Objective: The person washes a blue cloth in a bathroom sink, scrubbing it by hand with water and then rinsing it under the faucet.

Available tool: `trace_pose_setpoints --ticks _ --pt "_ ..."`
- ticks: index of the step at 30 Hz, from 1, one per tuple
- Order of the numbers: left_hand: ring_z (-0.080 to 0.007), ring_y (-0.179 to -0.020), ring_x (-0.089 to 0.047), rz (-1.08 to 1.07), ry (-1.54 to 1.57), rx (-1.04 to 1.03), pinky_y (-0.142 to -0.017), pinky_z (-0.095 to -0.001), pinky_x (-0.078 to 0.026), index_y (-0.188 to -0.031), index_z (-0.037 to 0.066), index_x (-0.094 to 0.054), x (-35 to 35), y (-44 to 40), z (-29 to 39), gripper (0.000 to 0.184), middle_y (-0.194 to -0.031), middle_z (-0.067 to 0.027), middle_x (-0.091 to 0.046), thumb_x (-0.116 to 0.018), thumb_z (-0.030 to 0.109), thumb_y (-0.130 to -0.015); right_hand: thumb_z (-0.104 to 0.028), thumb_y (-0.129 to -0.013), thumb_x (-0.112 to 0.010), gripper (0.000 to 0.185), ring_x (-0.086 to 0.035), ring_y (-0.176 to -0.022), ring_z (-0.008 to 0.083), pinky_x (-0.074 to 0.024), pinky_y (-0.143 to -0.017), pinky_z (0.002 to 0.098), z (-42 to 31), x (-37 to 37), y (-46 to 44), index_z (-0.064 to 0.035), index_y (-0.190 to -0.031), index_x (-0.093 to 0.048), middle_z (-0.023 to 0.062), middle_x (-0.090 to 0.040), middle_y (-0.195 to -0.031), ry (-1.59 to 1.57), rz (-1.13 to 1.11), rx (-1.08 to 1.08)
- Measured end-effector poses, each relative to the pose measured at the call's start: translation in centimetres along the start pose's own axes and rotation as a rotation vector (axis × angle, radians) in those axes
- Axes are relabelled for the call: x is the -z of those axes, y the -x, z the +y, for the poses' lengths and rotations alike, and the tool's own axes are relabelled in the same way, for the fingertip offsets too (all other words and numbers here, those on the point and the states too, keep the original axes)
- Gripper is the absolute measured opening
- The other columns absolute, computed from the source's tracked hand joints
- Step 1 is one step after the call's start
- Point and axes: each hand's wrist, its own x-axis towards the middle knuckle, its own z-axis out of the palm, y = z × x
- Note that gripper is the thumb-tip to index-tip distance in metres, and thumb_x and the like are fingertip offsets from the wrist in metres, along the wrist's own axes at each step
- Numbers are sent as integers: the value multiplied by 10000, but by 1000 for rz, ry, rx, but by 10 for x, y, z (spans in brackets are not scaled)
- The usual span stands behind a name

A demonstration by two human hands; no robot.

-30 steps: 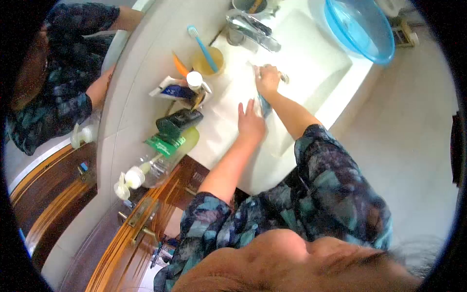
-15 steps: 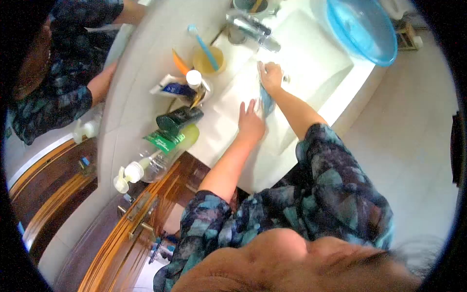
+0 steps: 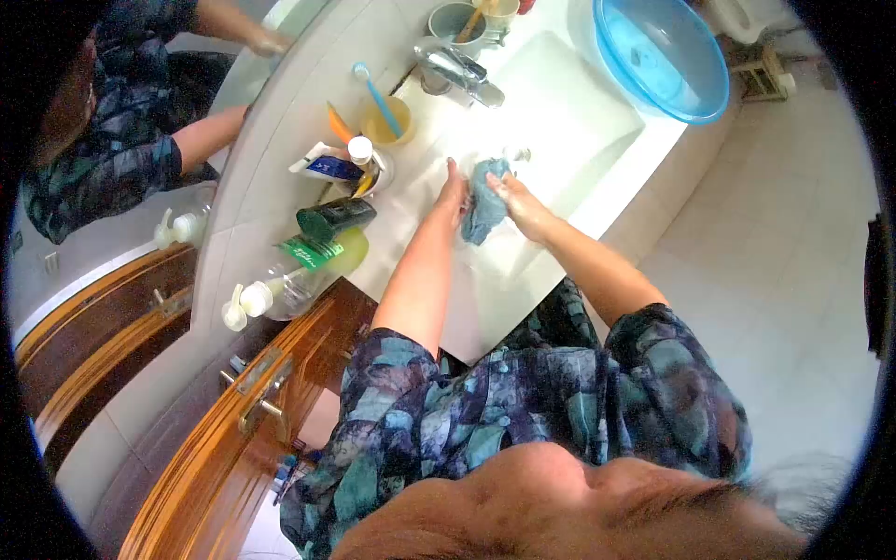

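White tile and a wall mirror [image 3: 61,271] frame a washroom worktop [image 3: 394,245], where a person handles a crumpled blue-grey cloth [image 3: 485,203] over the near part of the basin [image 3: 618,147], toward the worktop's wall-side edge. The right hand [image 3: 523,207] pinches the cloth between thumb and fingers; the left hand [image 3: 452,194] is open along its other side, palm turned inward, though whether its fingers bear on the fabric cannot be told. Good handling appears to call for a folded, compact bundle, even pressure from both palms, and wrists kept low inside the basin, so that drips fall clear of the wall-side edge. Beyond the hands, a chrome faucet [image 3: 455,71] stands by that edge, near a yellow cup [image 3: 377,125] with a light-blue toothbrush [image 3: 376,93]. A blue-and-white tube [image 3: 333,168] lies nearby, its print illegible. Toward the worktop's left corner, a clear pump bottle [image 3: 295,293] bears a green label [image 3: 306,250] with pale lettering too small to read. No brand is legible. A blue tub [image 3: 611,58] sits at the far right edge.
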Motion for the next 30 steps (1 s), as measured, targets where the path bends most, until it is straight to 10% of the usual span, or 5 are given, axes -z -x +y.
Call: trace_pose_setpoints --ticks 6,18,21,26,30 --pt "-220 -1117 -527 -396 510 -306 -965 -377 -422 -1250 57 -489 -12 22 3 480 -1217 -91 -549 -542 369 -890 -509 -859 -569 578 -511 -1086 219 -402 -948 366 -35 19 7 -47 -1196 -489 101 -553 -1144 37 69 -121" --pt "-147 -980 -529 377 674 -694 -870 -286 -431 -1163 17 -480 -11 76 -8 406 -1061 -92 -561 -663 85 -807 -92 -776 -691 577 -566 -969 244 -498 -831 384 -81 85 -14 -32 -1253 -374 152 -538 -1088 275 401 76" --pt "-163 -943 -528 500 278 -824 -848 -294 -432 -1250 35 -403 -9 76 -28 574 -1060 -95 -542 -693 89 -756 -78 -762 -688 627 -574 -946 265 -509 -804 382 -59 94 -39 -43 -1284 -344 163 -533 -1098 260 411 152" --pt "-324 -1001 -511 648 -1329 -615 -887 -487 -354 -1338 27 -349 -24 66 -28 733 -1185 -159 -496 -661 124 -682 -255 -761 -691 708 -568 -1001 342 -493 -817 414 39 84 -122 -90 -1346 -326 237 -511 -1202 864 560 231" --pt "-303 -1074 -508 616 -1613 -829 -927 -444 -382 -1389 -16 -270 -19 27 -42 861 -1182 -148 -507 -718 290 -719 -512 -727 -668 708 -600 -976 356 -504 -773 405 71 40 -141 -84 -1264 -493 230 -612 -1071 1214 675 369"
